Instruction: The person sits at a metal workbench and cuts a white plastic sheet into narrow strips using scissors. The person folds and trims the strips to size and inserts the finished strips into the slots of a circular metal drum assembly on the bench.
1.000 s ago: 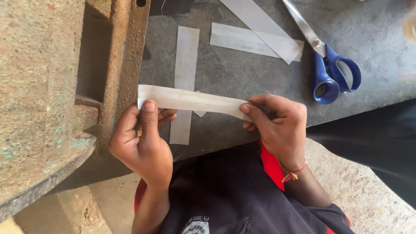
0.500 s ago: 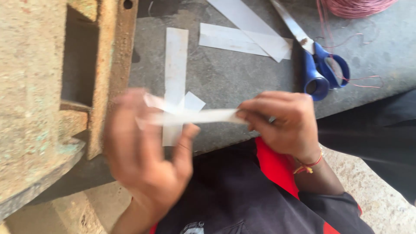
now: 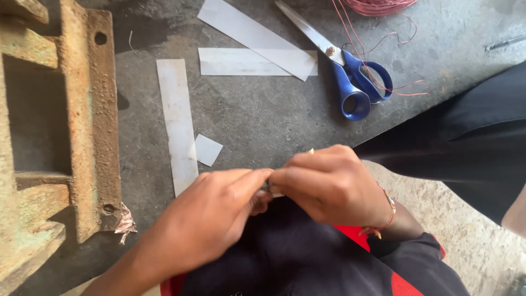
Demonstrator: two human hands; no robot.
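Fingers of the left hand (image 3: 211,216) and right hand (image 3: 329,186) are pinched together on a small folded paper piece (image 3: 275,191), mostly hidden, above the lap. Next likely calls for pressing the fold. Beyond it on the tabletop (image 3: 263,120): paper strips (image 3: 176,120), blue scissors (image 3: 350,82); nothing blocks.

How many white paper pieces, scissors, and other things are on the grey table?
Long white strips: 3
Small white square piece: 1
Blue-handled scissors: 1
Red wire coil: 1
Rusty metal block: 1
Total: 7
A white bit shows between the hands; too hidden to count.
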